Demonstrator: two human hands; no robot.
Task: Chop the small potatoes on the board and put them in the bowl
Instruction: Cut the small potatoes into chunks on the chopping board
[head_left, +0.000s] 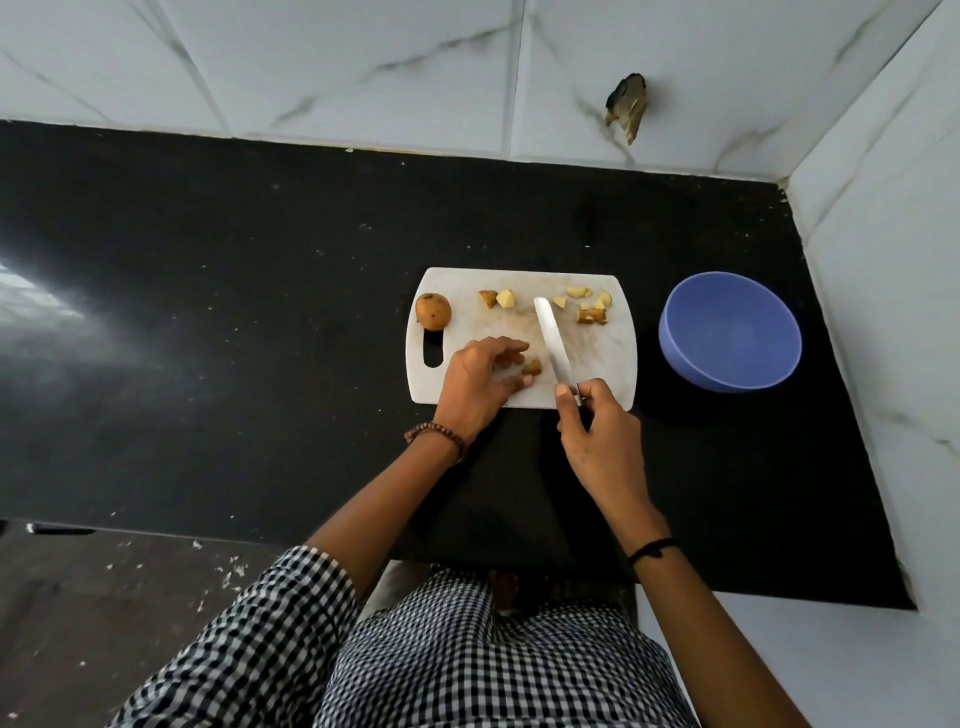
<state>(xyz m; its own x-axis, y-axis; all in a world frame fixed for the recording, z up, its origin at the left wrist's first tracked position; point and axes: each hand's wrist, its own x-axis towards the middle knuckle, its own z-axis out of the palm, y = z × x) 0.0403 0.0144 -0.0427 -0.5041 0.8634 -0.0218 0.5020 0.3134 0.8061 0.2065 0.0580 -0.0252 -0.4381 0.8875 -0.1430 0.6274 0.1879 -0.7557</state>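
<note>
Cut bits (589, 307) left lying on the board (597, 364)
One piece (532, 367) is pinched by the left grip (483, 379), knife (553, 343) clasped by the right grip (592, 431).

Dim and flat overall, under cool, even indoor light. Heavily glared at the left edge of the frame, in a hazy white streak across the black counter (218, 291) that fades toward the centre. Brightest on the white board (597, 374) and on the pale wall tiles (363, 67) along the top. Darkest at lower centre, in soft shadow on the counter. Faintly lit along the blade of the knife (551, 338). Slightly smeared at the fingertips of the left hand (475, 382) around the potato piece (532, 367). Bent by wide-angle distortion toward the edges, with splayed tile lines. Soft and grainy in the lower left corner.
</note>
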